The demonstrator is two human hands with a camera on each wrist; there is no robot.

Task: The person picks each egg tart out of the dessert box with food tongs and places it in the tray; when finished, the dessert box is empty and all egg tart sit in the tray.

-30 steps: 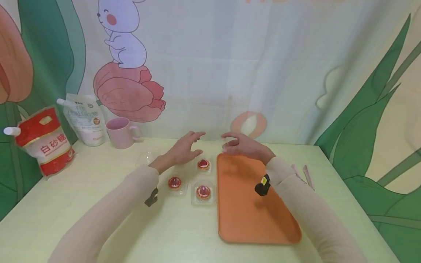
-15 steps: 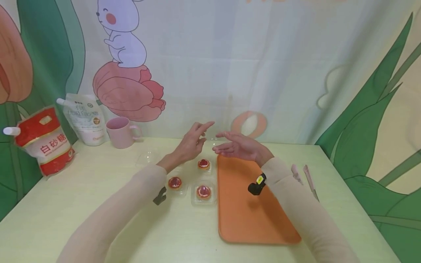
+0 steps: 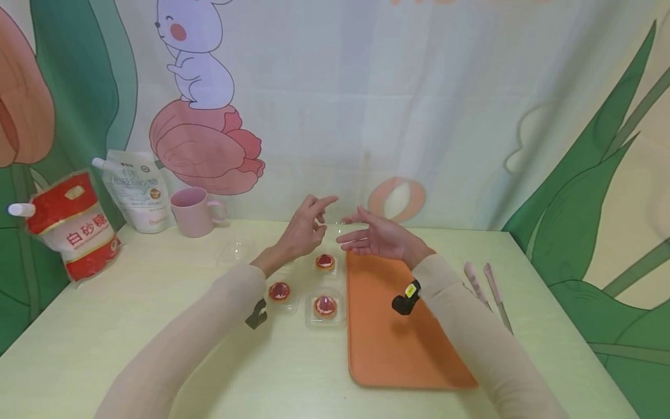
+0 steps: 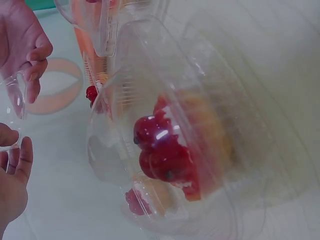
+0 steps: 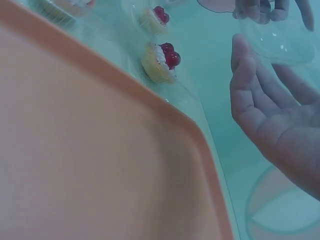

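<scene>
In the head view, my left hand (image 3: 303, 230) is raised beyond the fruit tarts and pinches a clear plastic lid (image 4: 11, 112) by its edge. My right hand (image 3: 379, 235) faces it over the back corner of the orange tray (image 3: 403, 343), palm turned inward and fingers loosely extended. Its fingertips are close to the lid; whether they touch it is unclear. Below the hands, a back tart (image 3: 325, 262), a left tart (image 3: 279, 291) and a front tart (image 3: 325, 306) sit in clear plastic containers, each topped with red fruit.
A clear plastic piece (image 3: 237, 250) lies left of the tarts. Farther left stand a pink mug (image 3: 191, 214), a white pouch (image 3: 137, 192) and a red sugar bag (image 3: 78, 230). Two pink-handled metal utensils (image 3: 499, 297) lie right of the tray. A printed curtain (image 3: 314, 116) hangs behind.
My left hand has moved right and slightly up, closer to the right hand. My right hand's fingers have loosened and straightened, and the palm has turned more into view.
</scene>
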